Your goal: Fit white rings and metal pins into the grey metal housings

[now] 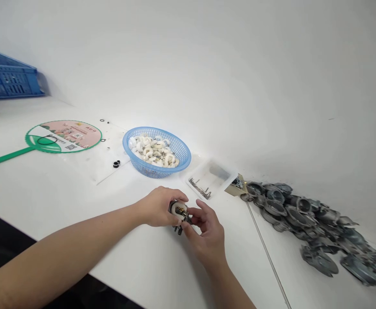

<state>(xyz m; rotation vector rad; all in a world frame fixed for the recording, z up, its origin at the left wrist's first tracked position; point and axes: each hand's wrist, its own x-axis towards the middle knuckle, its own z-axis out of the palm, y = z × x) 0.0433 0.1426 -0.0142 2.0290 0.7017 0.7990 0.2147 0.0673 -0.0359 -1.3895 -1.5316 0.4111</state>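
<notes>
Between my two hands, over the white table, is a small dark metal housing (pixel 176 228) with a white plastic ring (pixel 175 209) set in its top and brass-coloured parts inside. My left hand (pixel 162 207) grips the housing from the left, thumb in front and fingers behind. On the other side my right hand (pixel 208 231) closes thumb and fingertips on its right edge. The fingers cover much of the housing, so its full shape is hidden. Just beyond the hands is a clear plastic tray (pixel 218 176) with a row of thin metal pins (pixel 200 189) in it.
A blue basket (pixel 157 171) of white plastic rings stands behind my hands. Dark metal castings (pixel 300 214) are heaped along the right, beside a small cardboard box (pixel 234 189). At left lie a green-rimmed fan (pixel 74 131), small black rings (pixel 116 164) and a blue crate (pixel 12 81).
</notes>
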